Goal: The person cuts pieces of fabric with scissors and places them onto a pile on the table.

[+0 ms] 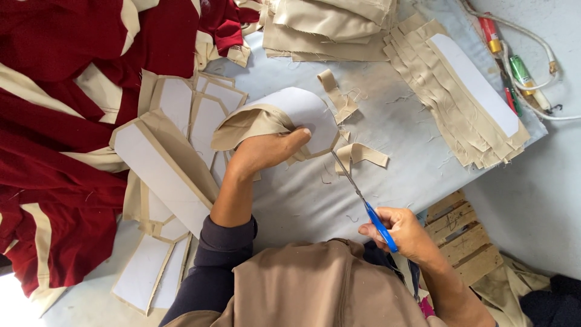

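Two hands at work over pale grey worktop (315, 200). My left hand (266, 151) grips a beige fabric piece (248, 121) backed with stiff white interfacing (305, 112), fingers curled closed over it and thumb laid across the white face; the piece is bent up in a curve off the surface, near the worktop's middle. My right hand (402, 230) is wrapped tight around the blue handles of scissors (363, 200), thin metal blades narrow, tip touching the lower edge of the held piece.

Beige trimmed strips (357, 154), soft and curling with frayed threads, lie just beside the blade tip; one more strip (336, 91) sits above the held piece. Flat cut pieces with white centres and beige borders (163, 175), angular and pointed, overlap along the left part of the worktop, some running off its near left edge. Dark red and cream garments (54, 121) are heaped at the left edge, matte and rumpled. A fanned stack of beige strips topped by a long white rounded piece (472, 91) lies toward the right edge; folded beige cloth (327, 24) at the far edge. Beyond the right edge, a white cable (532, 66) and a wooden pallet (463, 236) lower down. Open surface stays between my forearms and right of the scissors.
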